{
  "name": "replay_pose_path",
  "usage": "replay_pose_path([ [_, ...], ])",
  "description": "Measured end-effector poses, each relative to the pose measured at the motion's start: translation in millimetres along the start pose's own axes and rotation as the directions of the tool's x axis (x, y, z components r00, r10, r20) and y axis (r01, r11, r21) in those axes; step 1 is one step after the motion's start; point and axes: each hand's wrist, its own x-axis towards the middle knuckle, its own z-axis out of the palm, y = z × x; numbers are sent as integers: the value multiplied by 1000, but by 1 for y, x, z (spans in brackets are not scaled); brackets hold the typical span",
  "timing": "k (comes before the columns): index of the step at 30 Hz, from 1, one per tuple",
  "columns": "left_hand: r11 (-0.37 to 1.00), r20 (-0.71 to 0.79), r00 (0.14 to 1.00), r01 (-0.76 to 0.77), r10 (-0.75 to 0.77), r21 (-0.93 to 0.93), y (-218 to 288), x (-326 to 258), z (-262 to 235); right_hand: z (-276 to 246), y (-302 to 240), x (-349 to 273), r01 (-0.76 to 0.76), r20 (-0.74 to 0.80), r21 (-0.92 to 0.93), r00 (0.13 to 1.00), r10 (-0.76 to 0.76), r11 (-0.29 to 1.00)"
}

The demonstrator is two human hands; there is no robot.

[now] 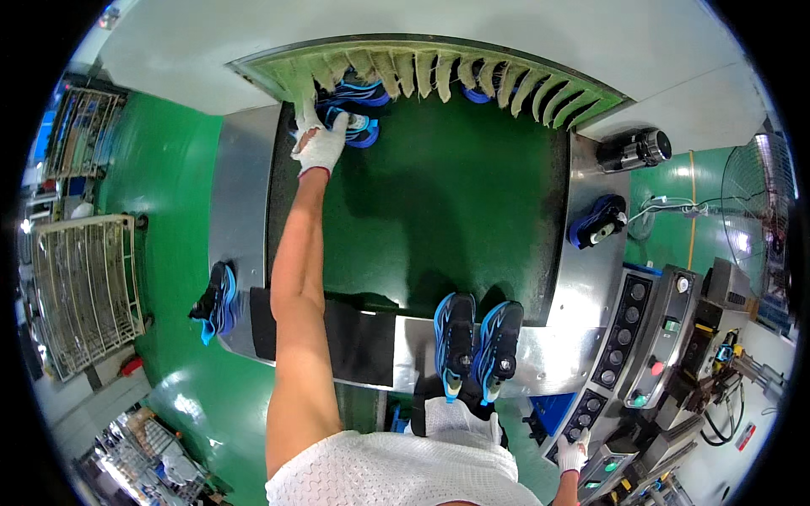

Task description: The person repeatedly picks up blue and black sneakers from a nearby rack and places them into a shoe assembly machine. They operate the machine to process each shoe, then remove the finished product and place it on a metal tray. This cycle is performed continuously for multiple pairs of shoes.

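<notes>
The left hand point(321, 145) is clamping gloved fingers on a blue shoe point(361, 126) just beyond them, risking snagging the curtain strips point(422, 74); the right hand point(573, 454) fingers' state is unclear.

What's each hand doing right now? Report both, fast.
Left hand: gloved, closed on a blue shoe at the curtain.
Right hand: gloved, resting on the control panel; grip unclear.
</notes>
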Motion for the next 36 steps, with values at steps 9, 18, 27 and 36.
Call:
replay_pose_path([
  [9,952,9,960,-277,278,131,-30,-18,9,-3,-63,9,-104,174,174,982,74,979],
  [18,796,457,717,-225,526,-563,177,-227,-75,-102,-243,-19,559,-164,609,783,-601,563],
  [27,598,603,246,104,759,-795,426,-388,-140,-158,-125,-88,598,-523,666,801,-292,447],
  [36,-389,-174,-562,-290,809,-874,595,-616,-255,-137,94,-152,196,-172,790,980,-97,581],
])
